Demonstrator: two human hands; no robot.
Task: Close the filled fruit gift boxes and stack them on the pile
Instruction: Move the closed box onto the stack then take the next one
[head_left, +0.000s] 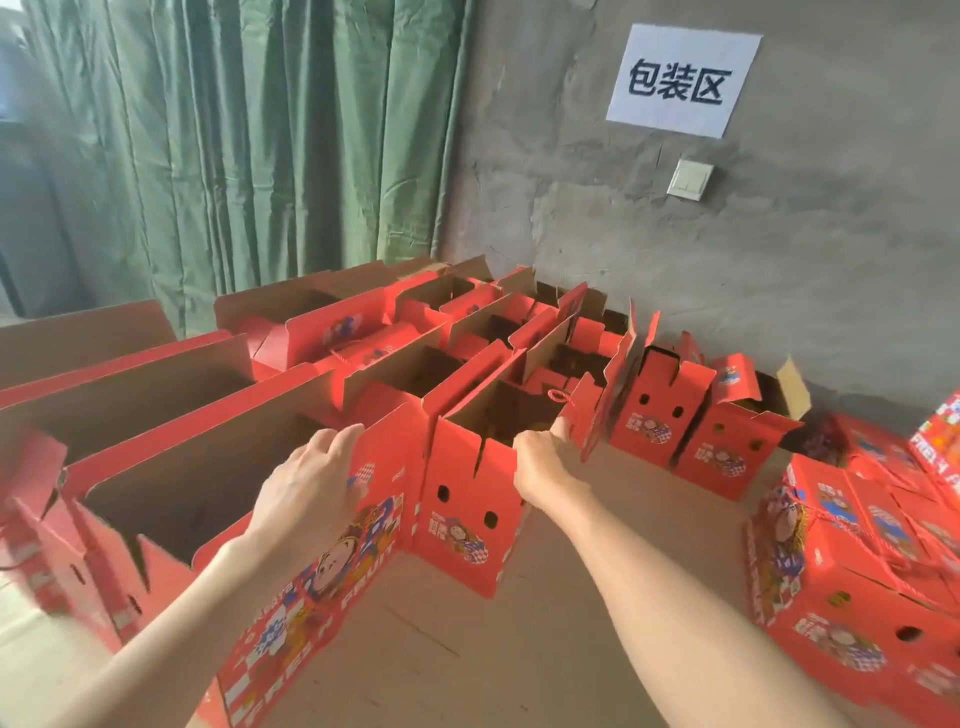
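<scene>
Several red fruit gift boxes stand open in rows on the floor. My left hand (311, 480) lies over the raised top flap of the nearest long box (311, 571), fingers bent over its upper edge. My right hand (540, 462) grips the top rim of the neighbouring open box (467, 514), fingers curled inside; dark contents show in it. At the right, closed boxes with red rope handles form a low pile (872, 561).
More open boxes (727, 441) stand against the grey concrete wall (675, 260), which carries a paper sign (683, 80) and a light switch (691, 179). A green curtain (234, 145) hangs at the left. Flattened cardboard (519, 649) covers the floor between boxes and pile.
</scene>
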